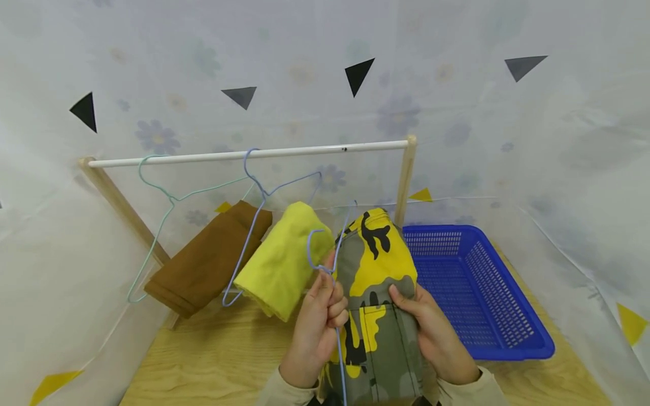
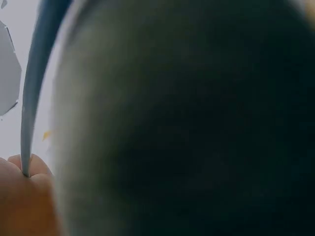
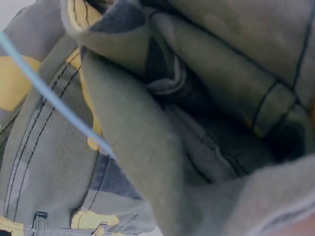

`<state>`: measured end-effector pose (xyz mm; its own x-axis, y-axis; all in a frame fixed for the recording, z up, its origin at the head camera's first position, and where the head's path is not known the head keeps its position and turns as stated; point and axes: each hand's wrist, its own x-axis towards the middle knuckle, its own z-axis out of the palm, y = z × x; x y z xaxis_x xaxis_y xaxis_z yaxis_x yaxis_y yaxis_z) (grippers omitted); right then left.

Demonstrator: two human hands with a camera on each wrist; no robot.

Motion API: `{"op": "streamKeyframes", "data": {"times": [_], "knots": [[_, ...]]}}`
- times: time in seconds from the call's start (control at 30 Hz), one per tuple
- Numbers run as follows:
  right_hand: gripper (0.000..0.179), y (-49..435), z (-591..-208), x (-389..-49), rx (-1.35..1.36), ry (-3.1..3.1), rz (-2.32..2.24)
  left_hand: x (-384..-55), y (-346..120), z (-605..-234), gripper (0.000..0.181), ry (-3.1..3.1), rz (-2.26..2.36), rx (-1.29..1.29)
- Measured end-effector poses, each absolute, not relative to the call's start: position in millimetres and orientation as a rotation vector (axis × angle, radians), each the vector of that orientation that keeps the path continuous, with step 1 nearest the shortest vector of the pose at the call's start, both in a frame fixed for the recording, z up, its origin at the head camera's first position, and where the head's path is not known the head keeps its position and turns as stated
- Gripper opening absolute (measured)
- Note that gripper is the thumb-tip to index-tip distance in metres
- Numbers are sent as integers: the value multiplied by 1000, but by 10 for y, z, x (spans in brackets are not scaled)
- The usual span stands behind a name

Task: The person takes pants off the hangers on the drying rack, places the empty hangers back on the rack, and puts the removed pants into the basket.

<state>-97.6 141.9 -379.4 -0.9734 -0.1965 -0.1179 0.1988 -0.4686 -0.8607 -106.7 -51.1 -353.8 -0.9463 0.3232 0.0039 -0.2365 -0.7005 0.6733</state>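
Near the neck below its hook, my left hand [image 1: 317, 327] pinches a light-blue wire hanger [image 1: 341, 355]. My right hand [image 1: 439, 332] grips the right edge of camouflage trousers [image 1: 378, 270] in yellow, grey and black, thumb on top. The trousers hang folded between the two hands, one side of the hanger lying along their left part. In the right wrist view, belt loops and a dark opening show in the trousers [image 3: 128, 132]. Blurred dark cloth fills most of the left wrist view, beside the hanger's wire [image 2: 33, 73] and some fingers [image 2: 39, 167].
A rack with a white rail [image 1: 299, 151] and wooden posts stands behind. From it hang a green hanger with brown cloth [image 1: 208, 259] and a blue hanger with yellow cloth [image 1: 286, 259]. A blue basket [image 1: 508, 270] sits right on the wooden table [image 1: 213, 361].
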Motion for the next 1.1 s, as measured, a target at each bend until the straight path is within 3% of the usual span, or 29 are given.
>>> {"op": "streamKeyframes", "data": {"times": [0.37, 1.1], "knots": [[10, 1536, -3672, -982, -187, 1406, -2571, -1086, -527, -3571, 56, 914, 2645, 116], [15, 1726, -3452, -962, -321, 1381, -2613, -1120, -534, -3666, 61, 898, 2644, 155]]}}
